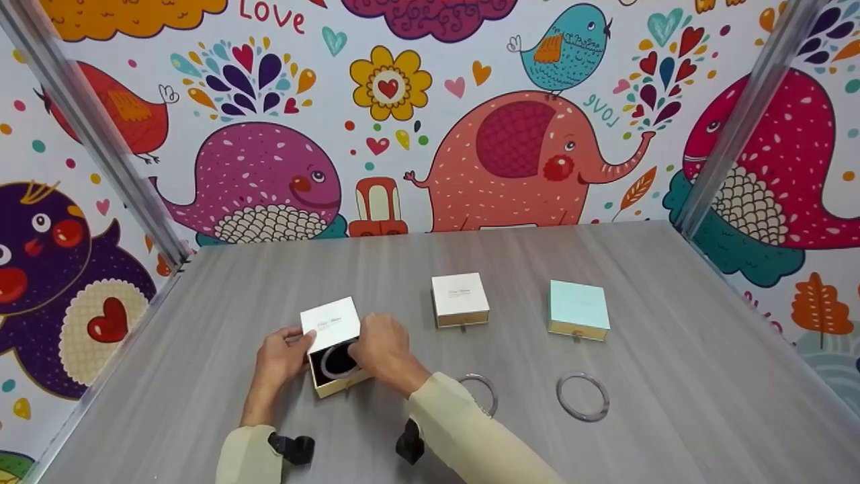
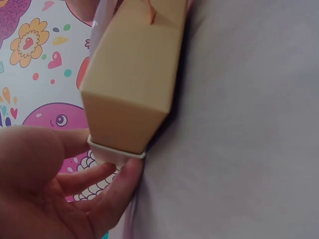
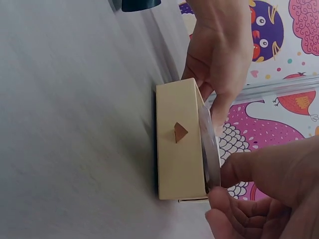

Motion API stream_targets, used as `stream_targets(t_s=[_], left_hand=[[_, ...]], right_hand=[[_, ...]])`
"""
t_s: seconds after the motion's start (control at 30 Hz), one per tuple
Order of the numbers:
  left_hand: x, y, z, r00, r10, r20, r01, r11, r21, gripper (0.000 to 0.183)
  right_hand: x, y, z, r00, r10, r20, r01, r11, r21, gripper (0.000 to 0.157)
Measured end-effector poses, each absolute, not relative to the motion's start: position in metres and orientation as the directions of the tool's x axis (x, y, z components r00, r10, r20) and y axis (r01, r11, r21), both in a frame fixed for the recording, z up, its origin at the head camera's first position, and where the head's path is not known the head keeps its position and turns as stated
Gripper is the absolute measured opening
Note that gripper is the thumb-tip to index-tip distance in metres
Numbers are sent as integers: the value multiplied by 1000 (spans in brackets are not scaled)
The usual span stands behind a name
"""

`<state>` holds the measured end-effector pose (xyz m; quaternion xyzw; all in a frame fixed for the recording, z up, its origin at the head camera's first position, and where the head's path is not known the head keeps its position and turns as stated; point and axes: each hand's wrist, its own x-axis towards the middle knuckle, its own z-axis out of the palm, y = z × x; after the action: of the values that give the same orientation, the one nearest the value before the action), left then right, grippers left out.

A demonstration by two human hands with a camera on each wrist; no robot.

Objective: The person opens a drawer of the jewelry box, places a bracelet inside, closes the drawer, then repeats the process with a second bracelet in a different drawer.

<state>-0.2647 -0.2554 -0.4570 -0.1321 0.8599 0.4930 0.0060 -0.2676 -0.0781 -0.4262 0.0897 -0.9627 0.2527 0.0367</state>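
A white-topped drawer box (image 1: 330, 324) lies at the left of the table with its cream drawer (image 1: 336, 387) pulled part way toward me, showing a dark lining. My left hand (image 1: 279, 359) grips the box cover from its left side, fingers along the edge in the left wrist view. A clear, pale bangle (image 3: 212, 152) is at the drawer's opening, tilted against the lining. Its right edge is pinched between the thumb and fingers of my right hand (image 1: 386, 349). A small tab (image 3: 180, 133) sticks out of the drawer front.
Farther back stand a second white box (image 1: 459, 294) and a mint-green box (image 1: 578, 306), both closed. One bangle (image 1: 582, 397) lies in front of the green box; another bangle (image 1: 492, 390) is partly behind my right sleeve. Patterned walls (image 1: 403, 148) border the grey table.
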Motion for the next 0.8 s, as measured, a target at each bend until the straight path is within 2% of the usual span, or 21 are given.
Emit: stream_targets(t_s=[0.23, 0.47, 0.67, 0.8], left_hand=[[-264, -256, -457, -966, -214, -143, -230, 471, 852, 49], [-265, -255, -458, -967, -209, -146, -230, 468, 853, 49], [-265, -256, -457, -963, -216, -162, -248, 471, 847, 50], [-265, -256, -457, -960, -224, -166, -256, 475, 842, 50]], right_hand=[[-263, -84, -429, -978, -139, 156, -195, 877, -439, 13], [-260, -90, -435, -970, -111, 215, -178, 929, -324, 17], [-255, -94, -439, -952, -122, 280, -174, 970, -171, 25], [-252, -97, -440, -940, -149, 307, -194, 973, -124, 22]])
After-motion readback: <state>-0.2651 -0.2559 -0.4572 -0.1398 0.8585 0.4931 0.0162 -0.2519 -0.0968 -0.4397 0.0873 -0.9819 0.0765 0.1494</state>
